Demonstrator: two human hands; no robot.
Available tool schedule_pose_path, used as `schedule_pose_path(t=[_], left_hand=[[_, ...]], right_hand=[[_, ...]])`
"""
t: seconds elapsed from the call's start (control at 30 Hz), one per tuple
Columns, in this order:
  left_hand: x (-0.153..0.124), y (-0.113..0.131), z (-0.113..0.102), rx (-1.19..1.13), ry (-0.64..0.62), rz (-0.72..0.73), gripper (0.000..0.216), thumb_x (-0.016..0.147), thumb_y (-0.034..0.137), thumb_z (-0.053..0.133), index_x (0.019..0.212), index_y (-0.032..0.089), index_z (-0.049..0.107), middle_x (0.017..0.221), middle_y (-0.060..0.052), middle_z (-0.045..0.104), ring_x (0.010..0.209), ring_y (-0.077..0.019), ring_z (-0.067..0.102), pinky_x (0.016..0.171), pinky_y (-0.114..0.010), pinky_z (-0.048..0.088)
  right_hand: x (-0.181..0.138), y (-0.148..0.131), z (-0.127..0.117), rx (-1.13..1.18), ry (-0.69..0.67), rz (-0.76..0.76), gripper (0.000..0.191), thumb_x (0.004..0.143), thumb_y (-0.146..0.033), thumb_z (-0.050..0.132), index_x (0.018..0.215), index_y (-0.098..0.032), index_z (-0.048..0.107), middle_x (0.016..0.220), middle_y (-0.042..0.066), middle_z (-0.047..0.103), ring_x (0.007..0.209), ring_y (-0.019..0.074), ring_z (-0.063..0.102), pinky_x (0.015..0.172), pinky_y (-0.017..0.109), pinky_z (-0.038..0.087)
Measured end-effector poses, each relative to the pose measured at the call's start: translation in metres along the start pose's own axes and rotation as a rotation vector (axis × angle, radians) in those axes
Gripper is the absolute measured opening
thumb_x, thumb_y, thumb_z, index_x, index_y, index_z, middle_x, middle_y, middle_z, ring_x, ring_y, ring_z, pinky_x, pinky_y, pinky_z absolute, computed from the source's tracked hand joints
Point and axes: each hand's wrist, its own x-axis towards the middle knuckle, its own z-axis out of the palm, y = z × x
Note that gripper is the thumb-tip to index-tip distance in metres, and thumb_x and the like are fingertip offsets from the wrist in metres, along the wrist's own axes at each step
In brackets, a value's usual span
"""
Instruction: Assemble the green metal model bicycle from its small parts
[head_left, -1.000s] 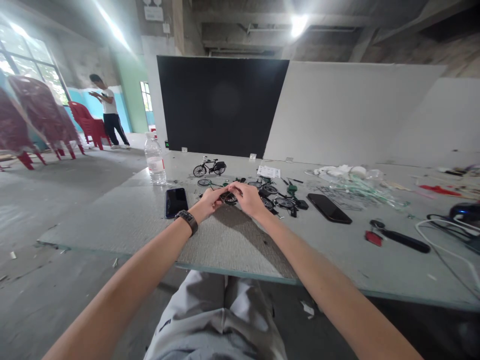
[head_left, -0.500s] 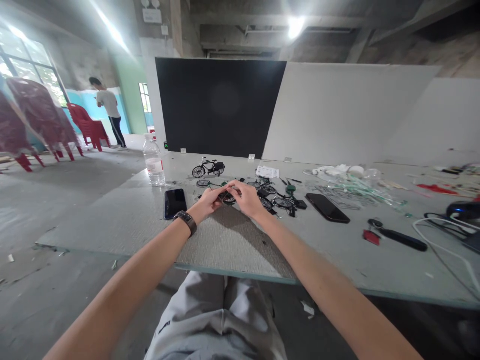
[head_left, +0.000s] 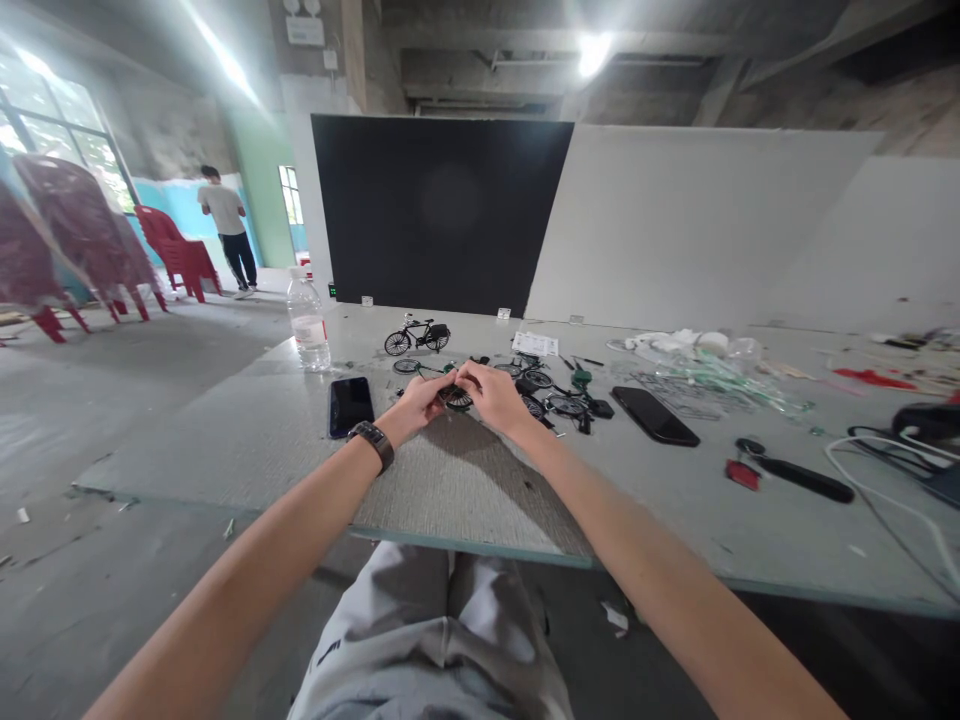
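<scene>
My left hand (head_left: pixel 421 400) is closed on a partly built model bicycle, whose dark spoked wheel (head_left: pixel 458 398) shows below the fingers. My right hand (head_left: pixel 489 392) is closed too, its fingertips pinched at the upper part of the same model bicycle and meeting the left fingertips. Most of the frame is hidden by the fingers. Behind the hands a complete black model bicycle (head_left: pixel 418 336) stands upright. A loose wheel (head_left: pixel 406 367) lies to the left. Just right of my right hand, several black bicycle parts (head_left: pixel 568 404) are scattered on the table.
A phone (head_left: pixel 350 406) lies left of my hands, near a water bottle (head_left: pixel 308 325). Rightward are another phone (head_left: pixel 655 415), a black-handled tool (head_left: pixel 806 478), clear plastic scraps (head_left: pixel 716 370) and a white cable (head_left: pixel 892 500). A black panel (head_left: pixel 442 215) stands behind. A person (head_left: pixel 225 225) is far left.
My right fingers have shifted slightly against the model bicycle; the left hand has hardly moved. In the background, the person has stepped a little right and turned away.
</scene>
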Motion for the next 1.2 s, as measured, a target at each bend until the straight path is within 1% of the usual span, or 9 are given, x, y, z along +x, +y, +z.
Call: schedule_pose_path(t=[0.13,0.27,0.43,0.67,0.87,1.03,1.2], left_hand=[[-0.0013,0.0009,-0.0002,0.000,-0.004,-0.003,0.036,0.075,0.033,0.083,0.061,0.013,0.056,0.045,0.006,0.041,0.035,-0.0031,0.033,0.035,-0.020,0.022],[-0.0022,0.0012,-0.0003,0.001,-0.014,-0.004,0.032,0.078,0.033,0.081,0.066,0.013,0.059,0.047,0.006,0.043,0.036,-0.0026,0.032,0.035,-0.019,0.021],[-0.0014,0.0004,-0.0002,0.007,-0.016,-0.005,0.035,0.077,0.035,0.082,0.063,0.013,0.057,0.048,0.005,0.045,0.036,-0.0022,0.031,0.035,-0.019,0.021],[-0.0024,0.0010,-0.0005,0.011,-0.027,-0.004,0.037,0.074,0.038,0.084,0.063,0.013,0.058,0.047,0.005,0.044,0.036,-0.0029,0.031,0.035,-0.021,0.021],[-0.0029,0.0023,0.0008,0.008,-0.007,-0.002,0.039,0.073,0.037,0.084,0.060,0.014,0.056,0.048,0.005,0.045,0.037,-0.0029,0.032,0.036,-0.021,0.023],[-0.0031,0.0023,0.0007,0.017,-0.018,-0.004,0.041,0.072,0.040,0.085,0.059,0.015,0.054,0.047,0.006,0.042,0.037,-0.0032,0.030,0.036,-0.022,0.020],[-0.0034,0.0016,0.0011,0.011,-0.017,-0.003,0.040,0.076,0.035,0.083,0.058,0.015,0.053,0.047,0.005,0.042,0.038,-0.0030,0.030,0.036,-0.021,0.020]], right_hand=[[-0.0008,-0.0005,-0.0002,0.037,-0.002,0.010,0.015,0.098,-0.027,0.048,0.086,-0.022,0.056,0.084,0.005,0.067,0.075,0.0187,0.059,0.071,0.028,0.040],[-0.0008,-0.0020,-0.0015,0.104,-0.014,0.050,0.016,0.097,-0.029,0.048,0.085,-0.022,0.055,0.083,0.004,0.067,0.073,0.0177,0.059,0.072,0.028,0.040],[0.0001,-0.0009,-0.0028,0.108,-0.029,0.068,0.011,0.095,-0.026,0.048,0.087,-0.022,0.054,0.084,0.004,0.068,0.075,0.0178,0.060,0.072,0.027,0.041],[0.0016,0.0034,-0.0032,0.070,-0.056,0.044,0.013,0.095,-0.028,0.047,0.087,-0.022,0.055,0.082,0.005,0.067,0.072,0.0188,0.058,0.069,0.028,0.040],[0.0015,-0.0022,-0.0051,0.006,-0.072,0.031,0.014,0.096,-0.025,0.048,0.085,-0.022,0.055,0.075,0.003,0.064,0.065,0.0166,0.054,0.067,0.027,0.035],[0.0024,-0.0004,-0.0051,0.022,-0.061,0.001,0.013,0.095,-0.024,0.048,0.083,-0.022,0.053,0.082,0.004,0.064,0.074,0.0180,0.057,0.071,0.027,0.037],[0.0030,0.0019,-0.0048,-0.013,-0.081,-0.013,0.014,0.096,-0.022,0.045,0.083,-0.022,0.051,0.081,0.004,0.060,0.075,0.0184,0.055,0.071,0.027,0.037]])
